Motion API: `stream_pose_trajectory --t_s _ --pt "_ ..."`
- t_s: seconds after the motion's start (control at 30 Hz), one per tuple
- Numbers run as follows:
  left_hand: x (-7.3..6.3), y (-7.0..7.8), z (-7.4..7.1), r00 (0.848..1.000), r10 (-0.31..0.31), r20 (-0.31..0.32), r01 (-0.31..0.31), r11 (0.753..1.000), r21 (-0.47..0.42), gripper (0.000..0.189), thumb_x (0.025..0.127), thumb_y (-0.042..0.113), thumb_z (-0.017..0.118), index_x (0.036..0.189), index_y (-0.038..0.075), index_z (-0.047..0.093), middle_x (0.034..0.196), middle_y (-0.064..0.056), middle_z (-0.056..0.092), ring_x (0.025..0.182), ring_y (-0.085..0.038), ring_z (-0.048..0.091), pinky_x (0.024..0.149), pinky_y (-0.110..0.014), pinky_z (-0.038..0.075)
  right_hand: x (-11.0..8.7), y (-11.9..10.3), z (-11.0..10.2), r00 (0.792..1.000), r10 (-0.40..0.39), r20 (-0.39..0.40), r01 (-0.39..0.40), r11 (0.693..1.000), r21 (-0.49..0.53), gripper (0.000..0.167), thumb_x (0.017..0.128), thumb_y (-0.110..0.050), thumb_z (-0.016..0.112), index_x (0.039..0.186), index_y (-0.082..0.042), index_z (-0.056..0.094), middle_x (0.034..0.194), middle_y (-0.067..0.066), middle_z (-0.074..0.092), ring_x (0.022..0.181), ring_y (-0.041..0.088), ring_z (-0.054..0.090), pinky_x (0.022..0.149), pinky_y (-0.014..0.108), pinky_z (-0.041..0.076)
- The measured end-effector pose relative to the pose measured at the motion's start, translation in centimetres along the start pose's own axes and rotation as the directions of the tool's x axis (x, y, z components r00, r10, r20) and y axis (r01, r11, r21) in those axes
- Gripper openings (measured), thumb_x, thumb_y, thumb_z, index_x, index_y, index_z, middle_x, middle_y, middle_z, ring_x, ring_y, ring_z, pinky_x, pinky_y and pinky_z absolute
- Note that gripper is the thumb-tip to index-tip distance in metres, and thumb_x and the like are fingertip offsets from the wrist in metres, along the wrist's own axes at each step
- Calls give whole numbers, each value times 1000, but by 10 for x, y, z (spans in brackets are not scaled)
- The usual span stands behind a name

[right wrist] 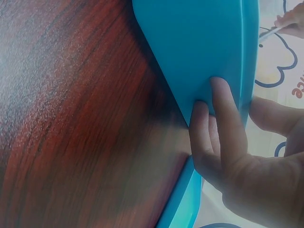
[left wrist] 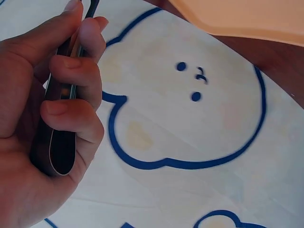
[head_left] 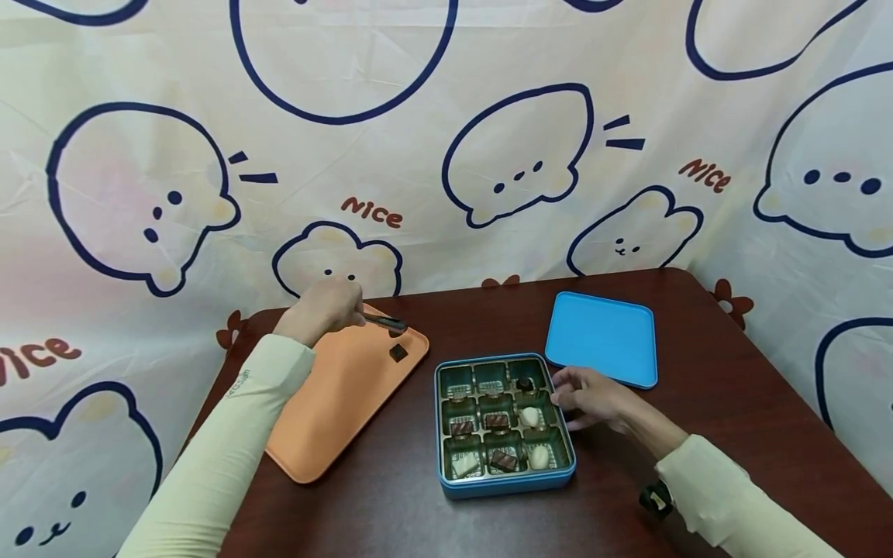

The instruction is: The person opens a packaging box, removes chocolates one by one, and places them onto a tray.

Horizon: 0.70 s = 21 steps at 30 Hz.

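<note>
My left hand (head_left: 328,310) grips metal tongs (left wrist: 61,128), with its fingers curled round the handle. The tongs' tips reach over the far right corner of an orange tray (head_left: 328,411). A dark square chocolate (head_left: 398,353) lies on the tray just below them, and part of another dark piece shows at the tips. My right hand (head_left: 593,399) touches the right side of a blue tin (head_left: 505,487); in the right wrist view its extended fingers (right wrist: 225,114) lie against the outer wall. In the tin's gold compartments sit white chocolates (head_left: 532,417) and brown ones (head_left: 503,461).
A blue lid (head_left: 601,337) lies on the dark wooden table (head_left: 377,511), behind and right of the tin. A printed cloth (head_left: 509,155) hangs close behind the table and along its sides. A dark watch-like device (head_left: 656,500) is at the right wrist.
</note>
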State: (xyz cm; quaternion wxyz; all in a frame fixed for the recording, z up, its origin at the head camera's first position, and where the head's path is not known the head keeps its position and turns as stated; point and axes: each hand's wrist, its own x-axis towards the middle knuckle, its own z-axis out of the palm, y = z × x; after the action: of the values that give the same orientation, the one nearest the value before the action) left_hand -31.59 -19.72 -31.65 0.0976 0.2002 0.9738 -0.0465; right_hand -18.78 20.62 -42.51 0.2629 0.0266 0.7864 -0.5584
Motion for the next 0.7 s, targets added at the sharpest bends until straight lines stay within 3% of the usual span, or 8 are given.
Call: stream_pose_trajectory --t_s 0.23,0.43,0.57,0.7 --pt "0 -16 13 1000 -27 8 27 998 50 15 86 25 79 80 12 74 81 0 69 72 -17 63 66 -36 54 0 -2 0 1000 3 4 -3 1000 -4 46 99 -6 56 139 8 38 123 24 54 106 29 61 77 41 59" --pt "3 -23 29 1000 -15 -20 18 989 150 34 84 29 81 60 15 61 60 4 56 56 -12 51 52 -29 44 -1 -2 -1 1000 -14 23 14 1000 -9 47 99 -5 54 140 9 35 123 24 53 107 29 61 77 42 59" --pt "4 -24 34 999 -49 13 47 992 115 34 85 27 80 61 15 60 61 4 55 56 -12 49 50 -28 42 -1 -2 0 1000 -4 13 4 1000 -4 47 99 -5 55 140 8 37 122 23 53 106 29 61 76 41 59" --pt "5 -24 36 995 -85 47 82 994 74 25 87 25 79 69 12 65 70 0 61 61 -15 55 53 -30 47 -1 -2 0 1000 -6 14 6 1000 -4 48 99 -7 57 140 9 37 124 24 52 107 30 60 77 42 59"
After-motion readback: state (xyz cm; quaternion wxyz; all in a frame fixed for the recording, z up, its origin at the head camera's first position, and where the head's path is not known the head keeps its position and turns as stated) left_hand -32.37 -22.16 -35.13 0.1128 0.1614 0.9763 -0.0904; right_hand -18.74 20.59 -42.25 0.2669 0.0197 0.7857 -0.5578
